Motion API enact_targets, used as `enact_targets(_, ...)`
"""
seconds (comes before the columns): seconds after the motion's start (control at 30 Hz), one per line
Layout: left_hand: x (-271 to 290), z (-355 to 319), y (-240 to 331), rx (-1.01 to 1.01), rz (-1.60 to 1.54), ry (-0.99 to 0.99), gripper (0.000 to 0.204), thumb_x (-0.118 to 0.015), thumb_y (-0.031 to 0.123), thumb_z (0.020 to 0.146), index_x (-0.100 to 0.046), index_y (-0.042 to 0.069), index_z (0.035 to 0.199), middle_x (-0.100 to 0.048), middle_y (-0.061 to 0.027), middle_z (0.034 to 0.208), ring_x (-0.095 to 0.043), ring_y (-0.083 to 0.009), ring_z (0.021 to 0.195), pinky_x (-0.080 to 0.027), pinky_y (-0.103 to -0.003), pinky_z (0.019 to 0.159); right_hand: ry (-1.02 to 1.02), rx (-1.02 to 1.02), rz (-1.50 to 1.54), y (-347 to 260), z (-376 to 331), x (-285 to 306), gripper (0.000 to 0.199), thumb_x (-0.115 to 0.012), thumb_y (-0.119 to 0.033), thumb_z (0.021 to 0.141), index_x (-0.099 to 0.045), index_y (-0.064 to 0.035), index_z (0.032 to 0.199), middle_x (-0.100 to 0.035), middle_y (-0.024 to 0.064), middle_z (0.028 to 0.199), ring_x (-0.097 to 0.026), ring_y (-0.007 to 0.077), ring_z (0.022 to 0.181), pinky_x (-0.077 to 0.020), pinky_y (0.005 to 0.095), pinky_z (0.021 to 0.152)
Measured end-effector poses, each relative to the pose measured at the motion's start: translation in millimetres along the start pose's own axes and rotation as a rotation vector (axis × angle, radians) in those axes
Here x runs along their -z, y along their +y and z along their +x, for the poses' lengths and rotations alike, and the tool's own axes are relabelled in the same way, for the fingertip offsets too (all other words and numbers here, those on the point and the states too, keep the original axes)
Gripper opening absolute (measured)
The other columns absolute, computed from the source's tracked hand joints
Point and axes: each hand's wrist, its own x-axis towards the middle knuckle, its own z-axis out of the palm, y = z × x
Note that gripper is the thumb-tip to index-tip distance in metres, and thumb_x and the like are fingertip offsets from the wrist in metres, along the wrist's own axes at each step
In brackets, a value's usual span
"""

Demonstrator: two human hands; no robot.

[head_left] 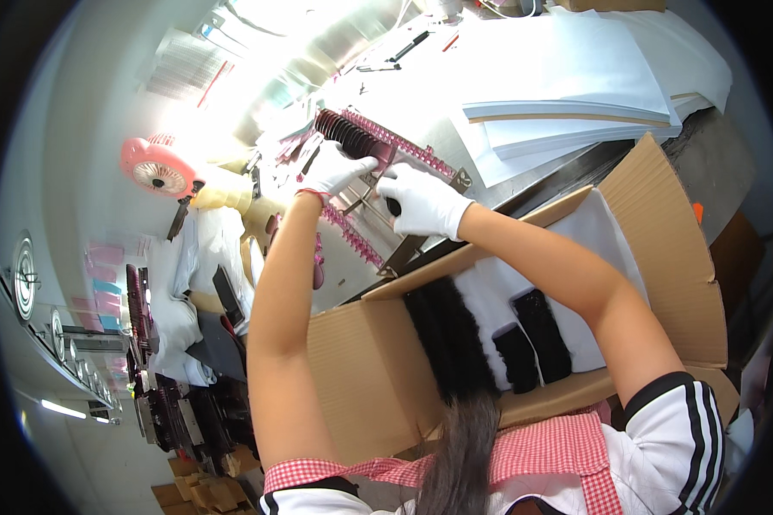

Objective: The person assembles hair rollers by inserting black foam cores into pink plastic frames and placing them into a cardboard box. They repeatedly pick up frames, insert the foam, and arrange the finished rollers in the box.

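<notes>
A row of black ribbed pieces (345, 135) stands packed on a pink-pegged metal rack (404, 154)

My single head camera looks steeply down from above the worker's shoulders. It sits close over the cardboard box (661, 249) and workbench (455, 137) beyond.

Gloved left hand (335, 169) on dark parts in pink rack (386, 146), right hand (421, 203) beside, cardboard box (661, 249) below

Both bare forearms reach up and forward from the lower edge, elbows bent, the white-gloved left hand (335, 168) and white-gloved right hand (423, 202) close together, fingers curled in a grip.
</notes>
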Motion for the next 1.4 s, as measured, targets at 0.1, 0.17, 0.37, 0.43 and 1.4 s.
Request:
enact_targets(0.1, -26.4, 16.4, 0.9, -0.015, -0.031, 0.276, 0.102, -0.086, 0.049, 0.063, -0.042, -0.015, 0.129, -0.05, -0.0307, 0.129, -0.053, -0.0356, 0.12, -0.044, -0.036, 0.102, -0.168, -0.045, -0.026, 1.7, 2.8, -0.2, 0.035, -0.071, -0.013, 0.074, -0.064, -0.0078, 0.108, -0.063, 0.017, 0.109, -0.063, 0.035, 0.104, -0.0516, 0.0428, 0.09)
enact_targets(0.17, -38.0, 19.1, 5.6, -0.044, -0.06, 0.354, 0.097, -0.085, 0.046, 0.065, -0.041, -0.014, 0.128, -0.051, -0.0305, 0.128, -0.054, -0.0358, 0.119, -0.045, -0.037, 0.101, -0.165, -0.003, -0.034, 3.7, 2.3, 1.4, 0.034, -0.071, -0.014, 0.074, -0.064, -0.0076, 0.106, -0.065, 0.0166, 0.105, -0.064, 0.0347, 0.102, -0.0521, 0.0428, 0.088)
enact_targets(0.37, -56.6, 18.9, 18.4, -0.015, -0.07, 0.415, 0.036, -0.073, 0.029, 0.081, -0.062, -0.004, 0.089, -0.066, -0.0101, 0.073, -0.065, -0.0226, 0.065, -0.054, -0.035, 0.065, -0.171, 0.061, -0.024, 7.4, 1.2, 4.9, 0.033, -0.07, -0.014, 0.072, -0.065, -0.0083, 0.105, -0.067, 0.0173, 0.092, -0.066, 0.0364, 0.091, -0.0532, 0.0445, 0.082)
enact_targets(0.43, -56.3, 23.2, 25.1, 0.036, -0.292, 0.242, 0.029, -0.067, 0.025, 0.085, -0.062, -0.004, 0.084, -0.064, -0.0103, 0.068, -0.062, -0.0201, 0.057, -0.051, -0.034, 0.057, -0.144, 0.089, -0.012, 8.3, 0.3, 4.2, 0.034, -0.07, -0.014, 0.072, -0.065, -0.0087, 0.105, -0.067, 0.0177, 0.089, -0.067, 0.0367, 0.089, -0.0532, 0.0447, 0.081)
enact_targets(1.4, -0.4, 39.4, -26.4, 0.038, 0.292, 0.381, 0.067, -0.082, 0.049, 0.07, -0.065, -0.003, 0.109, -0.068, -0.0128, 0.098, -0.064, -0.0239, 0.096, -0.05, -0.036, 0.086, 0.014, 0.041, 0.131, 9.8, 22.5, -13.9, 0.03, -0.068, -0.011, 0.073, -0.063, -0.0067, 0.103, -0.059, 0.0185, 0.101, -0.06, 0.0375, 0.101, -0.0521, 0.043, 0.088)
